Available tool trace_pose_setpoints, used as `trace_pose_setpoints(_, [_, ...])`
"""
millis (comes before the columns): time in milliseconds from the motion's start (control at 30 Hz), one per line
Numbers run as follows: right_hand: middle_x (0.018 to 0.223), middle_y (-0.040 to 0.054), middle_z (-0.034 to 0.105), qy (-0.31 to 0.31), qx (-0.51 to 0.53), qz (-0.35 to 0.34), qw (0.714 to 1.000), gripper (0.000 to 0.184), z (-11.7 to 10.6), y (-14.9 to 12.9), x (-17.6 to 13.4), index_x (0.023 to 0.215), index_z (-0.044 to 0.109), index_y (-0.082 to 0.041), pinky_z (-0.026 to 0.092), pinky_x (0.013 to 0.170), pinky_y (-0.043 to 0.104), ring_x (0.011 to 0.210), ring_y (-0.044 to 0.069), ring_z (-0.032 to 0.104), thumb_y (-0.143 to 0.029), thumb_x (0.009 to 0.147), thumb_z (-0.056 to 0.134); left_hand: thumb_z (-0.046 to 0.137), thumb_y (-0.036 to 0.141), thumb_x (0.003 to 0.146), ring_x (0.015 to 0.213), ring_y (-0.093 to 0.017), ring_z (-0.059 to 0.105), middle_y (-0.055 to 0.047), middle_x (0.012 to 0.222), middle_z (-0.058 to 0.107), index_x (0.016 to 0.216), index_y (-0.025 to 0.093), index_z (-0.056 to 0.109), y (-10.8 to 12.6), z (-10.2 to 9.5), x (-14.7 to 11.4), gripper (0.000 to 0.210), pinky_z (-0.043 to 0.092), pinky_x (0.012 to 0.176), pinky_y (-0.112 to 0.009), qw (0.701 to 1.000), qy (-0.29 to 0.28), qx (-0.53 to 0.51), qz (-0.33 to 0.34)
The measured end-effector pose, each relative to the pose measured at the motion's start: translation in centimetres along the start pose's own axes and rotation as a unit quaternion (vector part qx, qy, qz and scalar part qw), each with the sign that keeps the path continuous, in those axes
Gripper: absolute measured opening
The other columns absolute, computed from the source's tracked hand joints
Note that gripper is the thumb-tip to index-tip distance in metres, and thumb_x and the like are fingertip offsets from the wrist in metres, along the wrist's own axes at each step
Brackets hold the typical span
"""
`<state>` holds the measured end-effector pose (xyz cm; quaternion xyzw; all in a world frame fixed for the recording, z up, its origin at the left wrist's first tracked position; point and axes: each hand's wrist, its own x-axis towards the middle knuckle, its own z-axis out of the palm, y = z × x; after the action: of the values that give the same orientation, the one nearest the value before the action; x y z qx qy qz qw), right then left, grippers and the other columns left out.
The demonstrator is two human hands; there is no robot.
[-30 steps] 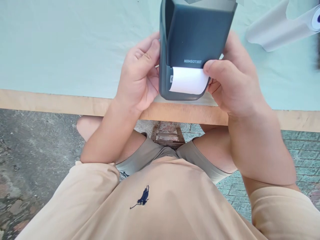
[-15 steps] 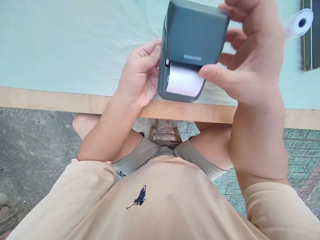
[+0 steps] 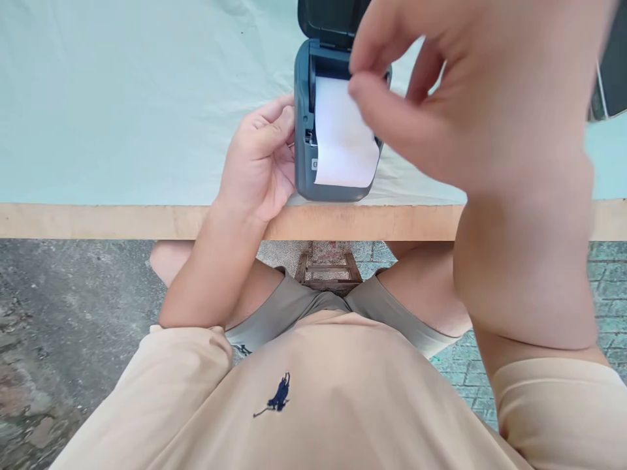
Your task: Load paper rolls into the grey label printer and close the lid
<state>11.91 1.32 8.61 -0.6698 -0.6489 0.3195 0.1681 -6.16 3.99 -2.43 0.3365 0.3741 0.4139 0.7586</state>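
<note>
A dark grey label printer (image 3: 304,176) is tilted at the table's near edge, with its lid (image 3: 328,18) swung open at the far side. Inside it sits a white paper roll (image 3: 343,134), whose loose end hangs over the printer's front. My left hand (image 3: 262,153) grips the printer by its left side, thumb on top and the other fingers hidden beneath. Over the roll's right part, my right hand (image 3: 421,98) has thumb and index finger pinched together. Whether paper lies between those fingertips cannot be made out. This hand covers part of the lid and the printer's right side.
A pale green cloth (image 3: 122,98) covers the table, whose wooden edge (image 3: 98,222) runs in front of me. At the far right lies a dark flat device (image 3: 614,72), partly behind my right forearm. A wooden stool (image 3: 326,284) shows between my legs.
The printer's lid was closed over the roll and is now open. My right hand has moved from the printer's right side to above the roll. The printer has shifted slightly left.
</note>
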Motion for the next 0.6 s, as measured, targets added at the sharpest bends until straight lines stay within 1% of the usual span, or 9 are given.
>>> trace_pose_setpoints(33, [0.121,0.0056,0.072,-0.004,-0.134,-0.013,0.991,0.026,0.2,-0.4,0.1,0.117,0.074,-0.025,0.054,0.11,0.061,0.133,0.044,0.063,-0.026,0.094,0.061,0.078,0.04,0.088,0.068,-0.012,0.062,-0.001,0.079,0.069,0.086,0.024,0.08,0.0,0.1,0.0,0.016,0.056,0.066,-0.025,1.0,-0.005,-0.003,-0.002])
trace_pose_setpoints(67, [0.123,0.0096,0.072,-0.01,-0.233,-0.011,0.972,0.033,0.4,-0.6,0.4,0.121,0.075,-0.023,0.053,0.106,0.067,0.129,0.048,0.064,-0.022,0.092,0.06,0.078,0.04,0.088,0.069,-0.012,0.063,-0.001,0.08,0.07,0.088,0.024,0.08,0.1,0.1,-0.1,0.016,0.057,0.067,-0.025,1.0,-0.008,-0.002,-0.003])
trace_pose_setpoints(133, [0.126,0.0157,0.07,-0.024,-0.303,0.023,0.953,0.041,1.0,-0.9,0.9,0.129,0.073,-0.021,0.053,0.096,0.072,0.126,0.054,0.064,-0.02,0.09,0.059,0.079,0.043,0.089,0.074,-0.013,0.063,0.0,0.082,0.072,0.091,0.025,0.079,0.1,0.0,-0.2,0.019,0.057,0.072,-0.027,1.0,-0.014,0.009,0.0])
trace_pose_setpoints(233, [0.125,0.018,0.069,-0.031,-0.314,0.041,0.948,0.041,1.6,-1.0,1.6,0.13,0.073,-0.021,0.055,0.091,0.072,0.121,0.055,0.064,-0.02,0.09,0.063,0.08,0.046,0.089,0.081,-0.016,0.063,0.0,0.086,0.075,0.094,0.025,0.077,0.1,-0.5,-0.2,0.022,0.057,0.079,-0.03,0.999,-0.024,0.03,0.001])
trace_pose_setpoints(333, [0.123,0.0194,0.068,-0.036,-0.317,0.024,0.947,0.032,1.9,-0.9,1.9,0.12,0.073,-0.017,0.056,0.089,0.07,0.118,0.053,0.066,-0.016,0.089,0.065,0.08,0.049,0.087,0.088,-0.019,0.063,0.0,0.089,0.077,0.089,0.027,0.077,0.1,-0.8,-0.2,0.021,0.058,0.084,-0.034,0.999,-0.032,0.037,0.0])
trace_pose_setpoints(400, [0.122,0.0195,0.068,-0.038,-0.323,0.015,0.946,0.026,1.8,-0.8,1.9,0.112,0.072,-0.016,0.056,0.088,0.071,0.118,0.054,0.065,-0.018,0.087,0.068,0.079,0.049,0.088,0.09,-0.02,0.062,0.001,0.091,0.078,0.09,0.029,0.078,0.0,-0.8,-0.2,0.02,0.058,0.086,-0.035,0.999,-0.03,0.044,0.001])
trace_pose_setpoints(500, [0.108,0.0138,0.069,-0.042,-0.32,0.012,0.946,0.022,1.2,-1.0,1.6,0.106,0.072,-0.019,0.057,0.092,0.07,0.117,0.05,0.066,-0.022,0.084,0.068,0.079,0.048,0.088,0.09,-0.02,0.063,0.0,0.093,0.078,0.096,0.029,0.079,-0.1,-0.7,-0.2,0.021,0.059,0.086,-0.034,0.999,-0.021,0.046,0.002])
trace_pose_setpoints(567, [0.098,0.0088,0.068,-0.044,-0.305,-0.002,0.951,0.024,0.3,-1.0,1.3,0.106,0.075,-0.024,0.056,0.1,0.067,0.115,0.043,0.069,-0.022,0.086,0.063,0.08,0.047,0.087,0.088,-0.018,0.065,-0.001,0.091,0.077,0.094,0.026,0.078,-0.2,-0.5,-0.1,0.022,0.059,0.084,-0.032,0.999,-0.016,0.032,-0.003])
trace_pose_setpoints(600, [0.094,0.0058,0.067,-0.038,-0.279,-0.012,0.96,0.026,-0.2,-0.9,1.0,0.104,0.077,-0.026,0.054,0.105,0.065,0.115,0.041,0.07,-0.02,0.084,0.062,0.08,0.046,0.087,0.085,-0.017,0.066,-0.001,0.089,0.076,0.09,0.025,0.078,-0.2,-0.4,0.0,0.021,0.06,0.082,-0.03,1.0,-0.009,0.023,-0.004])
